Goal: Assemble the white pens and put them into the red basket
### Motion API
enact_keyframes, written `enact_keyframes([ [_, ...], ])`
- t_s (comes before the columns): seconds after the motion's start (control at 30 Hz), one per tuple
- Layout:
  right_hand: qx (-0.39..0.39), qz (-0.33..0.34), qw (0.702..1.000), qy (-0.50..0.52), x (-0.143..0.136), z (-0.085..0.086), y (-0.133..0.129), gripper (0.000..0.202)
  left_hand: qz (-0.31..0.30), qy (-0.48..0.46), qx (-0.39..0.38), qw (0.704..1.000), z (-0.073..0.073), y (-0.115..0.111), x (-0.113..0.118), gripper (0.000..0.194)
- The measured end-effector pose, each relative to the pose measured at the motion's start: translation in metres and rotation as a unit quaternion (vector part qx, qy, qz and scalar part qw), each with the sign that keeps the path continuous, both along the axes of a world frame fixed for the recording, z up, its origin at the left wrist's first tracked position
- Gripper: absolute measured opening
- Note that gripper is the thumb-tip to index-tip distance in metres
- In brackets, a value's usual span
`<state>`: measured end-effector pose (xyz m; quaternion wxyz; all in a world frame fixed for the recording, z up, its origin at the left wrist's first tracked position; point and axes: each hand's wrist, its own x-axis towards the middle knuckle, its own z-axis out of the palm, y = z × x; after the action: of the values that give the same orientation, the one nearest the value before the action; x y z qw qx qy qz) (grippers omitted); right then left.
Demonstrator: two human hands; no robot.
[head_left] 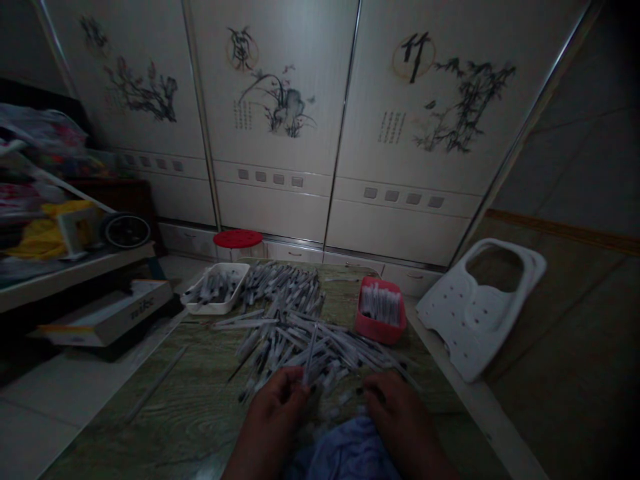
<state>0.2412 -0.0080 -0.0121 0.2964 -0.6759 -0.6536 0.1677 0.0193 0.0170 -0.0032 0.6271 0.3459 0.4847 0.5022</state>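
Note:
My left hand (280, 407) is closed around a slim clear pen (312, 353), which points up and away from me. To its right, my right hand (397, 407) has its fingers drawn together. A small dark bit shows at its fingertips, too dim to name. Just beyond both hands spreads a big pile of clear pens (287, 293) with dark tips, lying in all directions. Several small pale pieces, perhaps caps, are scattered on the table between the hands. A crumpled blue cloth (353, 450) lies close to me, between my forearms.
The green table (195, 407) bears a white tray (215, 308) of pens at left and a red basket (381, 331) of upright pens at right. One long thin stick (157, 383) lies apart. A red stool (238, 239) and a white folding stool (475, 307) stand beyond its edges.

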Motion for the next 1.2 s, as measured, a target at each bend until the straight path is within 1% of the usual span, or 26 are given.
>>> enact_keyframes([
  [0.07, 0.002, -0.006, 1.000, -0.002, -0.002, 0.001, 0.001, 0.024, 0.007, 0.003, -0.002, 1.000, 0.005, -0.001, -0.002, 0.034],
  [0.13, -0.005, -0.002, 1.000, -0.006, -0.001, 0.001, 0.002, 0.023, 0.000, 0.007, -0.003, 1.000, 0.010, -0.001, -0.005, 0.033],
  [0.23, -0.036, 0.010, 0.999, -0.014, 0.004, 0.002, 0.003, 0.020, -0.007, 0.021, 0.000, 1.000, 0.013, 0.000, -0.011, 0.032],
  [0.33, -0.069, 0.019, 0.997, -0.019, 0.009, 0.005, 0.003, 0.018, 0.004, 0.039, 0.003, 0.999, 0.011, 0.001, -0.014, 0.031],
  [0.4, -0.082, 0.028, 0.996, -0.022, 0.009, 0.007, 0.003, 0.017, -0.004, 0.037, -0.001, 0.999, 0.009, 0.001, -0.015, 0.032],
  [0.53, -0.086, 0.046, 0.994, -0.040, 0.006, 0.006, 0.001, 0.012, -0.025, 0.046, 0.002, 0.999, 0.006, 0.000, -0.014, 0.029],
  [0.67, -0.098, 0.046, 0.992, -0.061, 0.002, 0.004, 0.000, 0.010, -0.020, 0.074, 0.013, 0.997, 0.006, 0.001, -0.015, 0.026],
  [0.87, -0.111, 0.054, 0.989, -0.083, 0.002, 0.003, 0.001, 0.008, -0.043, 0.066, 0.015, 0.997, 0.011, 0.003, -0.016, 0.032],
  [0.97, -0.103, 0.056, 0.990, -0.083, 0.004, 0.001, 0.002, 0.008, -0.053, 0.047, 0.010, 0.997, 0.008, 0.003, -0.016, 0.036],
  [1.07, -0.066, 0.048, 0.996, -0.026, 0.006, 0.001, 0.001, 0.011, -0.046, 0.045, 0.007, 0.998, 0.000, 0.004, -0.016, 0.041],
  [1.13, -0.040, 0.026, 0.997, 0.061, 0.008, 0.004, 0.001, 0.015, -0.051, 0.045, 0.006, 0.998, -0.006, 0.006, -0.017, 0.042],
  [1.2, -0.017, -0.012, 0.986, 0.165, 0.010, 0.008, 0.000, 0.024, -0.068, 0.044, 0.004, 0.997, -0.010, 0.006, -0.017, 0.042],
])
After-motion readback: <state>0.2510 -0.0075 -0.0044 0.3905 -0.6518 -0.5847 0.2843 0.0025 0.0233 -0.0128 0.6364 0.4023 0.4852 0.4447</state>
